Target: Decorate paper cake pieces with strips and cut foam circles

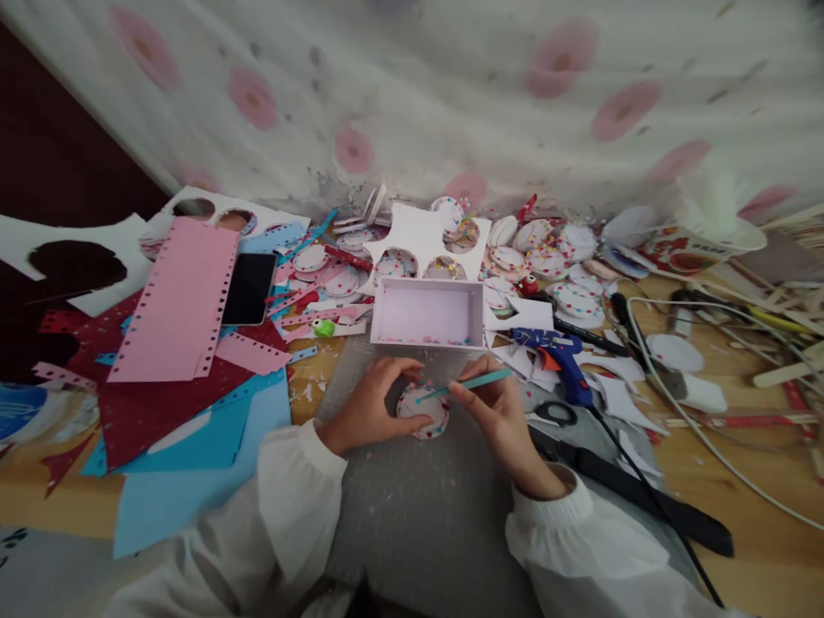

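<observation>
A round white paper disc (423, 417) with red and blue dots around its edge lies on the grey cutting mat (412, 532). My left hand (377, 405) curves round the disc's left side, thumb and fingers gripping its rim. Between the thumb and fingers of my right hand (497, 414) is a slim teal stick (480, 382), slanting down to the left. Its tip is at the disc's face; I cannot tell whether they touch. Just beyond both hands stands an open white box (428, 342) with small coloured bits along its inside front edge.
A blue glue gun (563, 360) and black scissors (557, 415) lie to the right, near a white cable (669, 369). Many decorated discs (576, 296) pile up behind. At left are pink card (177, 300), a phone (248, 290) and blue sheets (193, 489).
</observation>
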### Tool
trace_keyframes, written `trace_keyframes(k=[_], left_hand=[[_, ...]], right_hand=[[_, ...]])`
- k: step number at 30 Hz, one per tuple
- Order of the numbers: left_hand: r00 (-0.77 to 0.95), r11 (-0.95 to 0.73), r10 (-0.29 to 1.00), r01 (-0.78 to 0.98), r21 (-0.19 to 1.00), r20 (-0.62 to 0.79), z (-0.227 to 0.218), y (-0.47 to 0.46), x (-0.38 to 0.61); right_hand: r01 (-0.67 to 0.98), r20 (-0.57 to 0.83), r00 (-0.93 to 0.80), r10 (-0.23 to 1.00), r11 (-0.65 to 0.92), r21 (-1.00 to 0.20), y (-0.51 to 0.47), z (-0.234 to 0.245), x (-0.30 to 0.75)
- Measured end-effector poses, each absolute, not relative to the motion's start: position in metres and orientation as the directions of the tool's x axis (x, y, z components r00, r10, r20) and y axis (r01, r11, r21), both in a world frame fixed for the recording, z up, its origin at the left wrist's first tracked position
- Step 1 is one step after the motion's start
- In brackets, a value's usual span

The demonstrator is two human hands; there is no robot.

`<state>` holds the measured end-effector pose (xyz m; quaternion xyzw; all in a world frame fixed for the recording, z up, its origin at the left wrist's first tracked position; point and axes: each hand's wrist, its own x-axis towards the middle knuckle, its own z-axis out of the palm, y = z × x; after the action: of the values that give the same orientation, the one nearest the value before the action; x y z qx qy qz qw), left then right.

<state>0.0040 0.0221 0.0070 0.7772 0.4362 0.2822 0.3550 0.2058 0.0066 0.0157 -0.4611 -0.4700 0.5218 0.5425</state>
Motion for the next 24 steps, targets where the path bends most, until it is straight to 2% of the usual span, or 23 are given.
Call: trace_keyframes(k=[14,24], left_hand=[[0.483,-0.45,0.855,0.513,0.731,0.187,0.0133,0.0206,0.0066],[0.489,-0.463,0.849,0.507,0.727,0.2,0.0102,0.0204,0.0059]], right_hand=[[-0.074,0.028,-0.012,1.0,0.027,-0.997,0.0039,0.0198,0.2025],[0.06,0.131,-0.023,0.991,0.132,-0.989,0.0008,0.018,0.1993]])
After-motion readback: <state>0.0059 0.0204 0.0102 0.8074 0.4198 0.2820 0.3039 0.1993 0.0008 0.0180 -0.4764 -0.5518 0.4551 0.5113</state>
